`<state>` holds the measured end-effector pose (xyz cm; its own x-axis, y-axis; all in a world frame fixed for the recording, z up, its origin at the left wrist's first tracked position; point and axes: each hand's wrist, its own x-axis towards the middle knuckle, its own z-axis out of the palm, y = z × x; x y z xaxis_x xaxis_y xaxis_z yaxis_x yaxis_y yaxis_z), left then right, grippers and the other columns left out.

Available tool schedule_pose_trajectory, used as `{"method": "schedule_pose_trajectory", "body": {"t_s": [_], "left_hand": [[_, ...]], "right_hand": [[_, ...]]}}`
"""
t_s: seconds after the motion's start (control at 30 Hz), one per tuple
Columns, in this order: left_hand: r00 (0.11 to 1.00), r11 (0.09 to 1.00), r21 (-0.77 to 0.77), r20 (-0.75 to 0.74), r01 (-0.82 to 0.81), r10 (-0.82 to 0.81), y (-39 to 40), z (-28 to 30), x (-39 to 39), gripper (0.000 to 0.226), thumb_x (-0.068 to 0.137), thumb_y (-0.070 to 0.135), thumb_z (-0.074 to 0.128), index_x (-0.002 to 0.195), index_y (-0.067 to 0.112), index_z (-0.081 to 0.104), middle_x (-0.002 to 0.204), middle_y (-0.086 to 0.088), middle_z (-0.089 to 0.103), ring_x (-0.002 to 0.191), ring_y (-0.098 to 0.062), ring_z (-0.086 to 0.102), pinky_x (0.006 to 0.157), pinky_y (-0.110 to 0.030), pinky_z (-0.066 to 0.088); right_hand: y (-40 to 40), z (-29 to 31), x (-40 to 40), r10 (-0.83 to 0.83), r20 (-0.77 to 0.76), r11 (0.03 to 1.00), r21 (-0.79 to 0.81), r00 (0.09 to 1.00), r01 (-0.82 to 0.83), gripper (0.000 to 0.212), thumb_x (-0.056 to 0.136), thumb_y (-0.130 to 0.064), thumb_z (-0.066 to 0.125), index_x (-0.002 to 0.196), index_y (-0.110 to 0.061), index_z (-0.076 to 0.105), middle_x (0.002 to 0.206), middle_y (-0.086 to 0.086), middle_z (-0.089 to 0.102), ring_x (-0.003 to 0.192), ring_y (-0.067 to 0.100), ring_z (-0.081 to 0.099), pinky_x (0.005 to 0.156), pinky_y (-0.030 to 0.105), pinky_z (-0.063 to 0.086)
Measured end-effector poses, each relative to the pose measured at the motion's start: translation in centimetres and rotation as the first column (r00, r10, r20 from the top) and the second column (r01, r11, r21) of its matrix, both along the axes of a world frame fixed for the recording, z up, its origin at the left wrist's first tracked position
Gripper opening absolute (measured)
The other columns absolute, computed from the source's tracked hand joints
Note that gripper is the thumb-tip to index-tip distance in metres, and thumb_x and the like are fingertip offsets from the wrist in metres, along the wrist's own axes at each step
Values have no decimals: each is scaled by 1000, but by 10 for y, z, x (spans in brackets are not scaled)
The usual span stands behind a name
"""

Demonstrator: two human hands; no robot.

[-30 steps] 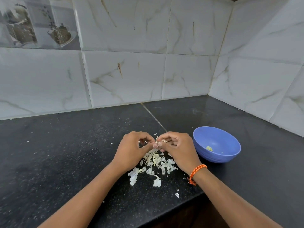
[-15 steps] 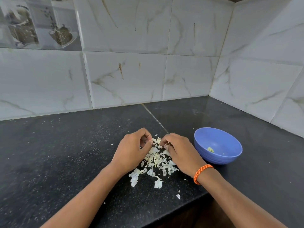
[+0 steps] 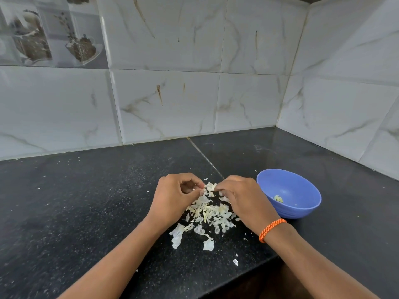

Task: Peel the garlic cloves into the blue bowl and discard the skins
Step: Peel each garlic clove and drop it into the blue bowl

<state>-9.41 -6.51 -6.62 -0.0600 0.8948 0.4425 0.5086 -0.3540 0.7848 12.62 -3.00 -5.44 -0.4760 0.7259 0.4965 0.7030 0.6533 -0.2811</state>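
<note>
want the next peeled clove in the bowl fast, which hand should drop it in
Probably the right hand: the blue bowl sits just beside it, while the left hand is across the pile of skins and would have to reach over it.

Head cam, fwd-down, close over countertop (image 3: 86,201)

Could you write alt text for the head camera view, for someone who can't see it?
Two hands, left hand and right hand, work over a pile of garlic skins on a black counter. A blue bowl sits right.
</note>
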Motion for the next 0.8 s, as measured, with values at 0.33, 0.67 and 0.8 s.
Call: {"method": "schedule_pose_trajectory", "body": {"t_s": [0.33, 0.67, 0.8], "left_hand": [[999, 999, -30, 17, -27, 27, 0, -2, 3, 11, 91, 15, 87, 91, 27, 85, 81, 13, 80, 75, -10, 76, 65, -18, 58], [999, 999, -43, 31, -27, 28, 0, -3, 5, 13, 91, 15, 86, 94, 28, 87, 85, 16, 81, 75, -8, 76, 71, -25, 62], [999, 1000, 1, 26, -27, 27, -2, -3, 7, 20, 90, 13, 87, 95, 32, 86, 85, 19, 80, 81, -7, 77, 76, -25, 62]], "right_hand": [[-6, -10, 2, 4, 1, 995, 99, 1000, -4, 20, 101, -3, 63, 110, -19, 73, 101, -6, 57, 78, 11, 54, 63, 33, 52], [-9, -20, -4, 40, -67, 997, 73, 997, -35, 13, 105, -13, 61, 109, -22, 68, 103, -9, 58, 89, 10, 57, 72, 32, 54], [-12, -24, -7, 31, -89, 990, 136, 995, -19, 14, 101, -17, 67, 112, -25, 69, 113, -14, 53, 103, 7, 53, 76, 25, 53]]}}
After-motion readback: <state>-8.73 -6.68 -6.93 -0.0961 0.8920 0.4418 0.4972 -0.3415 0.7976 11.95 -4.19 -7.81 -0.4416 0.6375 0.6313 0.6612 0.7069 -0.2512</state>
